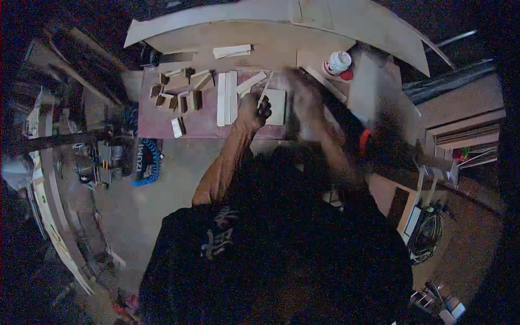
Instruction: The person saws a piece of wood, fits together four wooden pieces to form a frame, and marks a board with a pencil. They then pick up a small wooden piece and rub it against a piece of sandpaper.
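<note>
My left hand (253,112) is closed around a thin wooden strip (268,82) that sticks up past its fingers. To its right, my right hand (306,92) is smeared by motion, so its fingers and anything in them cannot be made out. A flat pale wooden block (277,108) lies on the reddish work table (203,122) between the hands. Left of my left hand, long light wooden strips (227,97) lie side by side. Another short strip (252,82) rests at an angle just above it.
Several small wooden pieces (189,101) stand at the table's left. More strips (233,51) lie farther back. A white container (338,63) stands at the back right. A blue coiled hose (149,165) hangs at the left, and long boards (466,116) are stacked at the right.
</note>
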Demonstrator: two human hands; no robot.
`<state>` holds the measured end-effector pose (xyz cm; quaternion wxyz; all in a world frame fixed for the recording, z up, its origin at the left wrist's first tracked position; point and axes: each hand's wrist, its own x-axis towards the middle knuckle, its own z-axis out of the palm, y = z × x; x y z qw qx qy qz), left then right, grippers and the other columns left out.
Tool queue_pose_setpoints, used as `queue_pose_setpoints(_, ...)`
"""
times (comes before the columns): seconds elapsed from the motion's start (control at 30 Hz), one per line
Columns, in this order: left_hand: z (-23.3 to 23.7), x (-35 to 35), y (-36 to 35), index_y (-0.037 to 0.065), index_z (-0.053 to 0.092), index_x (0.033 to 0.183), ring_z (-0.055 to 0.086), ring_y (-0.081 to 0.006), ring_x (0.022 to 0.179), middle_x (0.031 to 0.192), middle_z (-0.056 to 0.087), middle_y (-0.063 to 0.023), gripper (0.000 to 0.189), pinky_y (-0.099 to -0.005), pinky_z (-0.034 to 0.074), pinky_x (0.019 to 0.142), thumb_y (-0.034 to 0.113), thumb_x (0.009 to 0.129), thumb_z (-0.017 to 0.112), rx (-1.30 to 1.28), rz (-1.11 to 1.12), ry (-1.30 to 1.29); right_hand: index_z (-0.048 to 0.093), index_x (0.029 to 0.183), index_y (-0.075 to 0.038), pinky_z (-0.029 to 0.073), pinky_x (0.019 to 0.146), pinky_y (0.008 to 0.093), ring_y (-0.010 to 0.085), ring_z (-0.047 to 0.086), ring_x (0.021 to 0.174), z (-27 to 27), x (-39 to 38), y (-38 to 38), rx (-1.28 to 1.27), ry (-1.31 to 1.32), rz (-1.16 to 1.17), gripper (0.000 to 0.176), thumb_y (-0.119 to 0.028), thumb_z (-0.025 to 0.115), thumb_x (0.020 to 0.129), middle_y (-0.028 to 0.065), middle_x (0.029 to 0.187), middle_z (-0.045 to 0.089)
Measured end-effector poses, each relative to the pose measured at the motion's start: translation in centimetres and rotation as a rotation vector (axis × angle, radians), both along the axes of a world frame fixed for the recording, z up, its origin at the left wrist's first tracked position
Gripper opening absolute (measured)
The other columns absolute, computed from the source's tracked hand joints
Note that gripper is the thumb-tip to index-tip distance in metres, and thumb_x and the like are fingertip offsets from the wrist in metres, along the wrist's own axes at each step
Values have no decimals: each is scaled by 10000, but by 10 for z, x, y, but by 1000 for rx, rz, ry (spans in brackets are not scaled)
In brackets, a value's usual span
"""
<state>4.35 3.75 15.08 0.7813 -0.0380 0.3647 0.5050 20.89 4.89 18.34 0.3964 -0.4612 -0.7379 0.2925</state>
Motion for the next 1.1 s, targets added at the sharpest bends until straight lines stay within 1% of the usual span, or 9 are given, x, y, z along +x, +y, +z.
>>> queue_pose_setpoints(0.07, 6, 4, 1, 77, 540, 956, 483, -157, 484, 676, 524, -62, 222, -288, 428, 450, 218, 908, 376, -107, 71, 76, 564, 1190, -106, 371, 981, 377, 238, 476, 1192, 2, -12, -9, 138, -59, 142, 463, 8, 543, 742, 114, 1225, 553)
queue_pose_setpoints(0.17, -51, -6, -2, 78, 548, 1052, 568, -197, 714, 854, 588, -97, 238, -314, 500, 615, 174, 896, 395, 370, -192, -535, 557, 1174, -78, 416, 923, 369, 220, 500, 1151, -44, -8, 17, 462, -273, 162, 384, -123, 620, 798, 118, 1183, 573)
queue_pose_setpoints(0.27, -38, -3, -7, 78, 556, 1031, 568, -207, 659, 811, 585, -109, 206, -327, 497, 552, 150, 886, 429, 916, -172, 429, 500, 1205, -58, 423, 898, 363, 234, 526, 1073, -24, -11, 0, 514, -344, 218, 416, -188, 608, 825, 144, 1161, 563)
queue_pose_setpoints(0.33, -25, 0, -16, 75, 558, 990, 538, -203, 566, 734, 562, -101, 168, -328, 472, 477, 145, 882, 451, 690, -115, 681, 406, 1294, -117, 432, 884, 362, 221, 548, 1031, -58, -4, 19, 426, -342, 154, 524, -191, 621, 822, 166, 1187, 544)
queue_pose_setpoints(0.4, -18, -2, -11, 68, 557, 960, 507, -197, 512, 683, 539, -87, 142, -326, 448, 444, 145, 882, 466, 34, -129, -1, 289, 1413, -206, 441, 871, 362, 198, 571, 994, -104, 12, 53, 306, -316, 44, 700, -176, 643, 808, 191, 1230, 519)
queue_pose_setpoints(0.5, 2, 13, -16, 39, 552, 986, 524, -185, 573, 696, 550, -74, 191, -283, 458, 531, 202, 899, 503, 396, -73, 580, 430, 1279, -133, 471, 834, 346, 213, 582, 977, -107, 28, 47, -128, 192, -246, 472, -139, 579, 831, 133, 1139, 577)
queue_pose_setpoints(0.63, 27, 9, -7, 37, 536, 1103, 552, -154, 711, 761, 563, -48, 301, -271, 462, 620, 207, 862, 598, 246, -8, 493, 549, 1159, -57, 508, 756, 323, 220, 597, 925, -103, 34, 38, -627, 704, -492, 311, -127, 531, 856, 76, 1018, 623)
queue_pose_setpoints(0.8, 14, 10, -9, 49, 553, 952, 566, -173, 696, 795, 563, -49, 148, -336, 508, 650, 148, 852, 600, 328, 0, 456, 475, 1220, -35, 521, 620, 322, 208, 611, 785, -58, -12, -5, -907, 481, -626, 432, -321, 521, 900, 109, 1008, 590)
queue_pose_setpoints(1.1, 30, 26, -34, -3, 576, 924, 626, -215, 807, 864, 628, -106, 173, -372, 538, 711, 104, 804, 640, 362, 119, 571, 493, 1180, -13, 482, 704, 323, 210, 575, 843, -57, -23, 15, -462, 404, -717, 424, -333, 511, 903, 115, 1028, 582)
